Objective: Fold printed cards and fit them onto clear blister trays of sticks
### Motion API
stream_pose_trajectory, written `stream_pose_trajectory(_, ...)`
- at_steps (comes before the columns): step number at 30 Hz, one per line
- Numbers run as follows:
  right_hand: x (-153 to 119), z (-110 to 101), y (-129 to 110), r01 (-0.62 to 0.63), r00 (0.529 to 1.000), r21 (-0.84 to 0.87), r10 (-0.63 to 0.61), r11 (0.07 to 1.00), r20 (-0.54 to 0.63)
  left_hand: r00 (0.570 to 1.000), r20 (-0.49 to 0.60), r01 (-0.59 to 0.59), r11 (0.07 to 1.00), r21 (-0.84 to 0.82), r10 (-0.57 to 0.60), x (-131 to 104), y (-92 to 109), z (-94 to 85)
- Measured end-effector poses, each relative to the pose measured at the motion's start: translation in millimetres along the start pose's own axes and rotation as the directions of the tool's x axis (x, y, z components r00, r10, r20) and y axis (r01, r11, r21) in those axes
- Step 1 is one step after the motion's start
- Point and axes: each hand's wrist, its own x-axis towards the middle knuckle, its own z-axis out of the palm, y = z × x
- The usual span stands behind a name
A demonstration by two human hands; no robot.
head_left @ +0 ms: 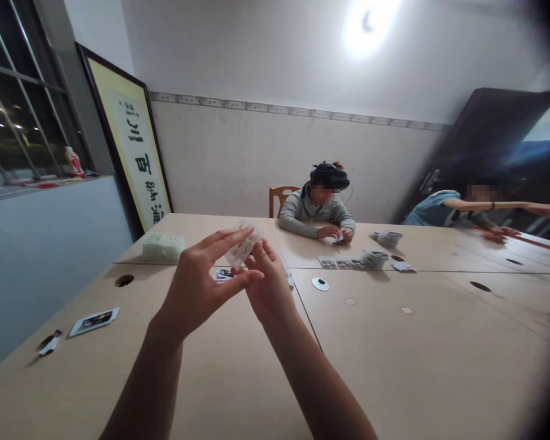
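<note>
Above the table, a clear plastic packet with pale markings is held up between my two hands, tilted. My left hand has its fingers stretched along the packet's upper left side, its thumb reaching across below. At the lower right edge, the curled fingers of my right hand grip the packet. What the packet contains is too blurred to tell. Small picture cards lie on the table behind my hands, partly hidden by them.
On the wooden table are a pale green stack, a photo packet, a torn scrap and cable holes. Across it, a person handles cards near card piles. Another person reaches out at right.
</note>
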Motion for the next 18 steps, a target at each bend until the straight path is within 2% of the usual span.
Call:
stream_pose_trajectory(4, -0.5, 0.8, 5.5, -0.038, 0.998, 0.043, 0.036, 0.998, 0.049, 0.998, 0.020, -0.054, 0.996, 0.070, 0.053, 1.0, -4.8, 5.4)
stream_pose_trajectory(8, -3.8, 0.9, 3.6, -0.031, 0.999, 0.064, 0.031, 0.997, 0.009, 0.996, -0.068, -0.051, 0.997, 0.066, 0.055, 0.9, -9.2, 4.5)
stream_pose_trajectory(13, -8.5, 2.7, 0.9, -0.077, 0.996, -0.032, 0.076, 0.997, -0.043, 0.974, -0.206, 0.099, 0.995, 0.018, -0.093, -0.1, -8.5, 1.6)
stream_pose_trajectory(18, -7.7, 6.4, 2.6, -0.108, 0.991, -0.033, 0.104, 0.994, -0.085, 0.922, -0.303, 0.193, 0.964, -0.183, -0.242, -2.4, -12.7, 5.8)
